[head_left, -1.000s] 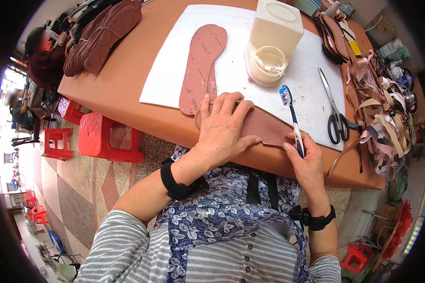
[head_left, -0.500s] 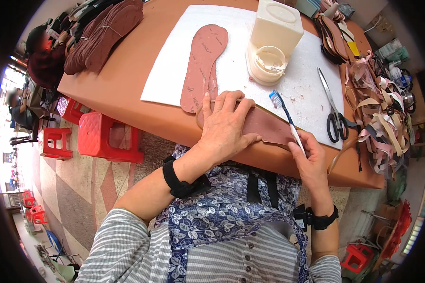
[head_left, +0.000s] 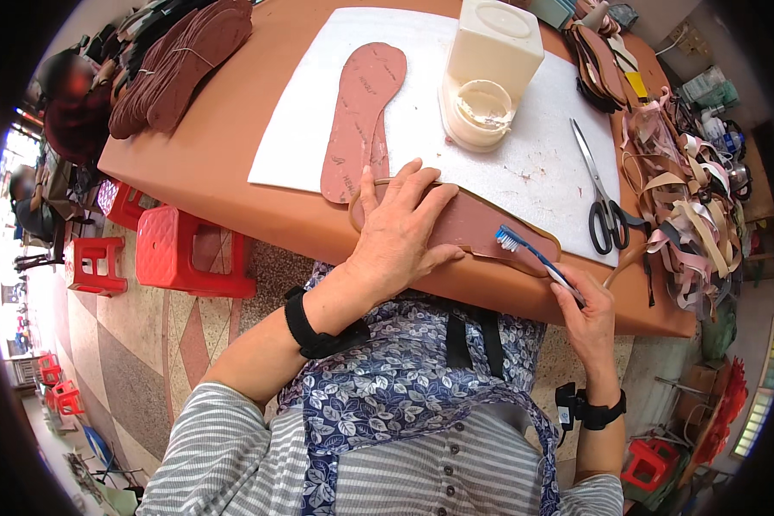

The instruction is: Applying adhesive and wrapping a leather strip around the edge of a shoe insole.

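Observation:
My left hand lies flat, fingers spread, pressing on a reddish-brown shoe insole at the table's near edge. A thin tan strip shows along part of the insole's edge; what lies under the palm is hidden. My right hand grips a blue-and-white toothbrush, its bristles over the insole's right half, whether touching I cannot tell. Beyond my left hand, reddish-brown insoles overlap on a white foam sheet. A cream plastic container with a round opening smeared with white paste stands farther back.
Black-handled scissors lie on the sheet's right side. Tangled strips heap at the table's right edge. Insoles are stacked at far left and far right. A red stool stands left of the table; two people sit beyond.
My right hand has moved slightly right and down, and the toothbrush has tipped from upright to lean left, its bristles now over the insole. My left hand stays on the insole.

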`<action>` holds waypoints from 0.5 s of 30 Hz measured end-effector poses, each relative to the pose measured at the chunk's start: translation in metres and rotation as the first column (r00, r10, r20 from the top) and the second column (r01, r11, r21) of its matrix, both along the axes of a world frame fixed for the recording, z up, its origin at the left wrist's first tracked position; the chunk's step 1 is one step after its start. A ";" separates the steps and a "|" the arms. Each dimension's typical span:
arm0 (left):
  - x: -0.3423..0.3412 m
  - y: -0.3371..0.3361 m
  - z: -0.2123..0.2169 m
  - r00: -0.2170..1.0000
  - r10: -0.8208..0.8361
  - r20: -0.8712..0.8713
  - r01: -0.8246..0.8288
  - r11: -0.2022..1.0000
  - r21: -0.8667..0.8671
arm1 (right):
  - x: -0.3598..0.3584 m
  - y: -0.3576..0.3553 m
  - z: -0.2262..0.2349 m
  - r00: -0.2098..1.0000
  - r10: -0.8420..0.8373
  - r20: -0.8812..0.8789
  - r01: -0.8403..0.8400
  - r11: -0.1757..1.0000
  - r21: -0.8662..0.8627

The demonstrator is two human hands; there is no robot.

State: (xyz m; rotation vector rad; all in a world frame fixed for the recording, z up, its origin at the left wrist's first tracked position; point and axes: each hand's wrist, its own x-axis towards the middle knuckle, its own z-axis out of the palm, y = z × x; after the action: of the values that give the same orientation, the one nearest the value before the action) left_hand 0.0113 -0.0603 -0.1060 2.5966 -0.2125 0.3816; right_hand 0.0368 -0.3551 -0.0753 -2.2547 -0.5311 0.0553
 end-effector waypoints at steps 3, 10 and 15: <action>0.000 0.000 0.000 1.000 -0.004 -0.009 0.004 1.000 -0.031 | 0.001 -0.002 0.000 1.000 0.011 0.018 -0.011 0.999 -0.049; -0.009 -0.004 -0.007 0.944 -0.182 0.276 0.176 0.983 0.044 | 0.005 -0.006 0.001 0.994 0.048 0.101 -0.036 0.993 -0.116; -0.015 -0.010 -0.014 0.922 -0.253 0.294 0.251 0.967 0.047 | 0.008 -0.006 0.000 0.991 0.057 0.123 -0.043 0.993 -0.107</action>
State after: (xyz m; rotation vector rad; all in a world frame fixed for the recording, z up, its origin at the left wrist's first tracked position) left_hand -0.0036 -0.0706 -0.1202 2.4667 -0.6475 0.6763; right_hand 0.0444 -0.3608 -0.0753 -2.3574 -0.6659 -0.0350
